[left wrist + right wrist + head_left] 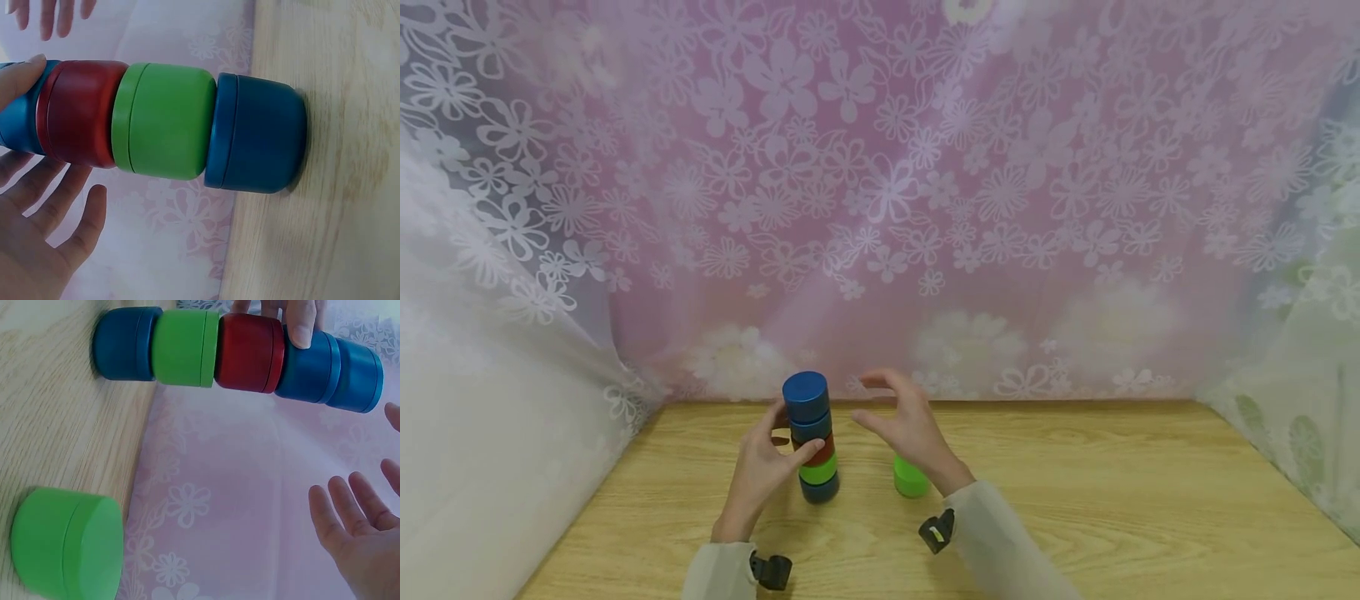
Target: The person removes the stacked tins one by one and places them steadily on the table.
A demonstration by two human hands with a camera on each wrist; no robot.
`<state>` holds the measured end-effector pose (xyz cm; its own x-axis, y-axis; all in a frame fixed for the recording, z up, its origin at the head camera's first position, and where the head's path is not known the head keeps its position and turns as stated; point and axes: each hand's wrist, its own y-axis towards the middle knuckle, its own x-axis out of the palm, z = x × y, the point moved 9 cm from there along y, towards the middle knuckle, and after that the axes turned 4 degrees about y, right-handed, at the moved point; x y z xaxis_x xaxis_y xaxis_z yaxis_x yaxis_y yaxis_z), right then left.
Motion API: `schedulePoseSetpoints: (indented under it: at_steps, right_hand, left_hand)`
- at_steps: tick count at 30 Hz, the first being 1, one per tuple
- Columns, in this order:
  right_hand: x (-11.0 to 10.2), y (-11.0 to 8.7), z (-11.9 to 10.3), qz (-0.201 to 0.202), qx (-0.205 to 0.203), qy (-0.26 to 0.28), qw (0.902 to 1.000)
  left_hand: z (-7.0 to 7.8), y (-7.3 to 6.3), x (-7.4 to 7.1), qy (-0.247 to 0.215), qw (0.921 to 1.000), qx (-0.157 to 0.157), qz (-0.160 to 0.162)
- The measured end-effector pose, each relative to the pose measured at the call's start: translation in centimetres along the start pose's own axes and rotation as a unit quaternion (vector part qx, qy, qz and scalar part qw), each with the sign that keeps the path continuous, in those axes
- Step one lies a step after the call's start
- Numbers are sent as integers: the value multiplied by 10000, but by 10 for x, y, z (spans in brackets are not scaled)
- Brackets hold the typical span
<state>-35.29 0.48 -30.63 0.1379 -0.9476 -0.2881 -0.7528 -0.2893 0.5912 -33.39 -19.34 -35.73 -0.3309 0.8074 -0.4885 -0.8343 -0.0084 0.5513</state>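
Small round lidded tins stand in one tall stack. From the bottom it goes dark blue tin (262,134), green tin (165,120), red tin (84,112), a second blue tin (306,365) and the top blue tin (807,400). My left hand (758,471) curls round the stack from the left, its thumb on the second blue tin and fingers behind by the red one. To the right, my right hand (912,427) holds nothing, thumb and fingers spread apart towards the top tin. Below it a loose green tin (69,544) sits upright, partly hidden by that hand in the head view.
The tins stand on a light wooden table (1112,500). A pink flowered curtain (887,200) hangs along its back edge, with pale sheets at the left (482,400) and right. Each wrist carries a small black camera (937,531).
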Motion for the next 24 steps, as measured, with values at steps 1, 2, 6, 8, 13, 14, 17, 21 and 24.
schedulePoseSetpoints:
  at_steps: [1, 2, 6, 8, 13, 14, 17, 21, 24]
  right_hand:
    - [1, 1, -1, -5, -13, 20, 10000]
    - [3, 1, -2, -7, -40, 55, 10000]
    - [8, 4, -7, -6, -140, 227, 9996]
    - [11, 5, -10, 1, -174, 314, 9994]
    - [18, 6, -12, 14, -208, 386, 9990]
    - [19, 7, -13, -3, -213, 403, 9990]
    - [24, 8, -13, -86, -211, 436, 9988]
    - [29, 10, -13, -163, -222, 484, 9984]
    - [30, 11, -14, -164, -205, 492, 9984]
  left_hand:
    - [0, 0, 0, -8, 10000, 10, 6]
    - [0, 0, 0, -18, 10000, 18, 9]
    - [-1, -1, -1, -45, 10000, 59, 24]
    - [-1, -1, -1, -58, 10000, 53, 15]
    - [-3, 0, 1, -128, 9999, -33, -27]
    - [-4, 0, 1, -145, 9999, -55, -32]
    - [-6, 0, 1, -216, 9997, -126, -57]
    - [-8, 1, 1, -267, 9994, -187, -85]
    - [-8, 2, 1, -273, 9994, -188, -92]
